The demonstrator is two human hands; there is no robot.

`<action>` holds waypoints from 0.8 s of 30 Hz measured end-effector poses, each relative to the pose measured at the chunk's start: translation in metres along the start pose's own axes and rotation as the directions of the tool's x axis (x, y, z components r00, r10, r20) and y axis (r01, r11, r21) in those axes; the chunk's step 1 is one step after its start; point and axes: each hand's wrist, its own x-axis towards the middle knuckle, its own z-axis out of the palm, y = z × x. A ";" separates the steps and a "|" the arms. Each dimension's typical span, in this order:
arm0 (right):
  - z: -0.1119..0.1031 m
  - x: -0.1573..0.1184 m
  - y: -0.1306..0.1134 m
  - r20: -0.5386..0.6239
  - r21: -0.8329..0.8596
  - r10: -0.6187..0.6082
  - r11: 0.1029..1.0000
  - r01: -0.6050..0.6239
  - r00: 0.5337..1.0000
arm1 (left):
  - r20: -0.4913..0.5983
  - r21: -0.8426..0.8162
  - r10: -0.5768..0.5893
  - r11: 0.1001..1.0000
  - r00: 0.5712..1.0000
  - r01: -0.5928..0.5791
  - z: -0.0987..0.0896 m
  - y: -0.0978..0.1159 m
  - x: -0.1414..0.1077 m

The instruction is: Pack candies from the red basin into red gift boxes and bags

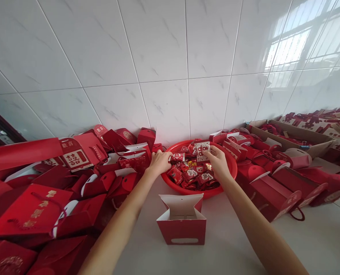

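A red plastic basket (230,173) holds a heap of small wrapped candies (191,173) in red, white and gold. At its left rim, my left hand (160,162) is closed, its fingertips at a small red-and-white wrapped candy (177,157). My right hand (218,162) pinches a flat white packet (202,151) with red characters, held up over the right part of the heap. In front of the basket, between my forearms, a red paper gift box (184,231) stands upright with its top open and its white inside facing up. Neither hand touches that box.
Many red gift boxes (38,206) are piled on the left. More red boxes (273,194) lie in rows on the right, beside a brown cardboard carton (316,149). A white tiled wall (164,103) rises right behind the basket. The surface (216,236) is pale and smooth.
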 end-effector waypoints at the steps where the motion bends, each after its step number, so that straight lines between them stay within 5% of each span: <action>1: 0.000 0.000 0.000 0.001 -0.001 0.001 1.000 -0.001 1.000 | 0.008 0.012 -0.003 1.000 1.000 0.003 0.001 0.002 0.000; 7: 0.000 0.000 -0.001 0.001 -0.013 0.004 1.000 -0.004 1.000 | -0.002 -0.098 -0.010 0.995 1.000 0.010 -0.001 -0.002 0.005; 16: 0.001 -0.001 -0.001 0.004 -0.009 0.016 1.000 -0.016 1.000 | -0.186 -0.449 0.021 0.887 0.982 -0.104 -0.015 -0.017 0.003; 24: 0.001 -0.001 -0.002 0.007 -0.016 0.016 1.000 -0.016 1.000 | -0.342 -0.433 -0.020 0.891 0.940 -0.138 -0.011 -0.023 0.004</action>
